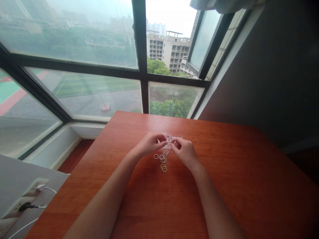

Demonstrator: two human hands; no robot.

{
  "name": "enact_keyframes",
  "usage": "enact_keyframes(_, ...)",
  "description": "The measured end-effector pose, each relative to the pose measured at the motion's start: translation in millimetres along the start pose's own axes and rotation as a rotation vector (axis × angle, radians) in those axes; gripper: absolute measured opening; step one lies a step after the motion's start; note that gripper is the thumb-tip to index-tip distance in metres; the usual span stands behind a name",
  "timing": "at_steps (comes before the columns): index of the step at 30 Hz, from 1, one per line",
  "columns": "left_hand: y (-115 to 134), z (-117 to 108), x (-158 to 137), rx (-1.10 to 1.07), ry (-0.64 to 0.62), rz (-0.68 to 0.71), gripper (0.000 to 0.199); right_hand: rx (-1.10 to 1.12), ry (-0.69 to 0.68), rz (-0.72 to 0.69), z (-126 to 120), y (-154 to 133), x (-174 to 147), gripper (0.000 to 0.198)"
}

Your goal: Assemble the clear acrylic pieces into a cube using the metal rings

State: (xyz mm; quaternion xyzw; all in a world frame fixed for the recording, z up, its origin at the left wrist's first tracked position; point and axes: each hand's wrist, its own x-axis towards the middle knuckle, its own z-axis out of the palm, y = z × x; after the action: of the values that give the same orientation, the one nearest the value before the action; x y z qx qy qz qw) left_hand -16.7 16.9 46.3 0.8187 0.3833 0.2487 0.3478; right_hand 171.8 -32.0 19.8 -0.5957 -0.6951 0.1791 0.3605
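Two hands close over a clear tray, pale rings just on the near side.
The left hand [152, 145] and right hand [184, 150] are apart, with the tray [166, 146] on the table [159, 199] between their fingertips and partly hidden by them. Each hand's thumb and fingers are curled toward each other; whether either grips something is too small to tell. The white rings [162, 157] lie nearer the wearer than the fingertips, between the two wrists, some overlapping; the yellowish rings [163, 167], also overlapping, are farthest from the fingertips.
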Motion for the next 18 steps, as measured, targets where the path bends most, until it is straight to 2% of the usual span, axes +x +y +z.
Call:
enact_keyframes(8,1,11,2,-0.017,0.013,0.017,0.015,-0.021,0.006,-0.012,2,0,0,0.013)
enact_keyframes(13,-6,4,0,0.107,0.063,0.021,0.015,-0.004,0.000,-0.017,2,2,-1,0.012)
enact_keyframes(18,-17,-5,-1,0.214,0.095,-0.030,0.016,0.010,-0.064,-0.016,2,1,0,0.011)
